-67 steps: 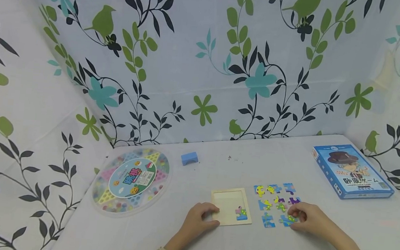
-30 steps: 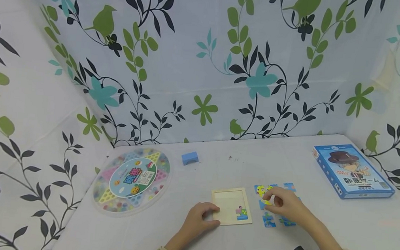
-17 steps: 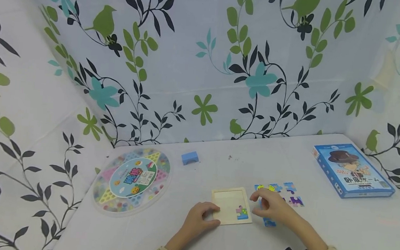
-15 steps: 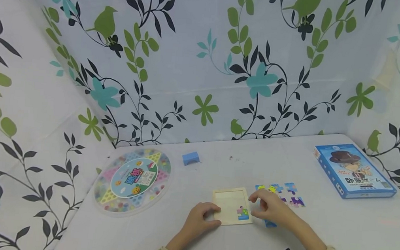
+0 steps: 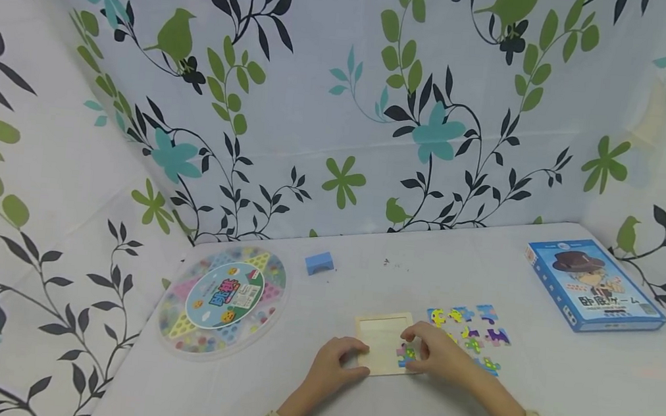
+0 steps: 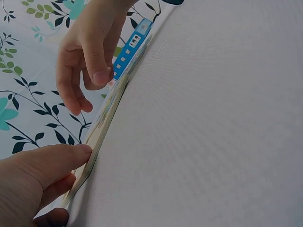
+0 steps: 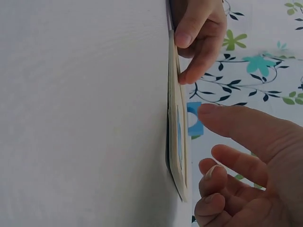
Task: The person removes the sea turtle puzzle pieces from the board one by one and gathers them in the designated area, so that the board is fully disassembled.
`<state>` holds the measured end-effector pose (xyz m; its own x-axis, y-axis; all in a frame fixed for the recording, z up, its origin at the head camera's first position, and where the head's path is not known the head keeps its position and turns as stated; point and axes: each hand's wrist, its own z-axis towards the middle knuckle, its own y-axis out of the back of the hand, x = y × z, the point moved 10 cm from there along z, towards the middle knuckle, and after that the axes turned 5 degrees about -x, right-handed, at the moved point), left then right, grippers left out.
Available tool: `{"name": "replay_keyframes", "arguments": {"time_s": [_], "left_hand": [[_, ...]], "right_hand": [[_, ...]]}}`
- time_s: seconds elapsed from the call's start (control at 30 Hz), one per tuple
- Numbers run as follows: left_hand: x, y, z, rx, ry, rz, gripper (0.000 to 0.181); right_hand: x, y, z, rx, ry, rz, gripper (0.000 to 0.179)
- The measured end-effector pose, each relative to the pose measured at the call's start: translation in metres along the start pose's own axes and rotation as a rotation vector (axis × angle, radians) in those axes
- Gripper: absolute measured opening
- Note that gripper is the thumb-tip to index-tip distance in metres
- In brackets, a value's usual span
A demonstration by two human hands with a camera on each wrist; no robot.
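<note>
A shallow wooden puzzle tray [image 5: 380, 344] lies on the white table with joined jigsaw pieces [image 5: 403, 354] in its lower right corner. My left hand [image 5: 331, 366] grips the tray's left edge between thumb and finger, and in the left wrist view the thumb and fingertips meet the wooden rim [image 6: 94, 151]. Over the tray's right side hovers my right hand [image 5: 441, 356], thumb and fingers loosely bent and apart. In the right wrist view nothing shows between its fingers [image 7: 236, 123]. Loose jigsaw pieces [image 5: 472, 346] lie to the right, partly hidden behind that hand.
A round transparent Chinese checkers set [image 5: 224, 301] lies at the left. Farther back stands a small blue arched block [image 5: 319, 264] near some dark specks [image 5: 388, 262]. At the back right is a blue game box [image 5: 596, 284]. Patterned cloth [image 5: 295, 99] hangs behind the table.
My right hand has moved left, from the far side of the loose pieces across them to the tray's right edge. My left hand has stayed on the tray.
</note>
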<state>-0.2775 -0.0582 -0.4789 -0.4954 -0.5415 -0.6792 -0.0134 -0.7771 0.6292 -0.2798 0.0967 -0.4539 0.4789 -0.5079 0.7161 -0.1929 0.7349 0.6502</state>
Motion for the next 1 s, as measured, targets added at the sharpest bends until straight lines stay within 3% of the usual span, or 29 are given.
{"name": "replay_keyframes", "arguments": {"time_s": [0.4, 0.63, 1.0], "left_hand": [[-0.0015, -0.0001, 0.0006, -0.002, -0.023, 0.041, 0.028], [-0.0016, 0.0001, 0.0008, -0.002, -0.02, 0.012, 0.028], [-0.0019, 0.0004, 0.0007, -0.001, -0.017, 0.017, 0.028]], "right_hand": [[-0.0082, -0.0078, -0.0015, 0.011, -0.066, -0.067, 0.046], [-0.0064, -0.0029, -0.0023, -0.033, -0.061, -0.054, 0.045], [-0.0075, -0.0056, -0.0022, -0.006, -0.055, -0.04, 0.04]]}}
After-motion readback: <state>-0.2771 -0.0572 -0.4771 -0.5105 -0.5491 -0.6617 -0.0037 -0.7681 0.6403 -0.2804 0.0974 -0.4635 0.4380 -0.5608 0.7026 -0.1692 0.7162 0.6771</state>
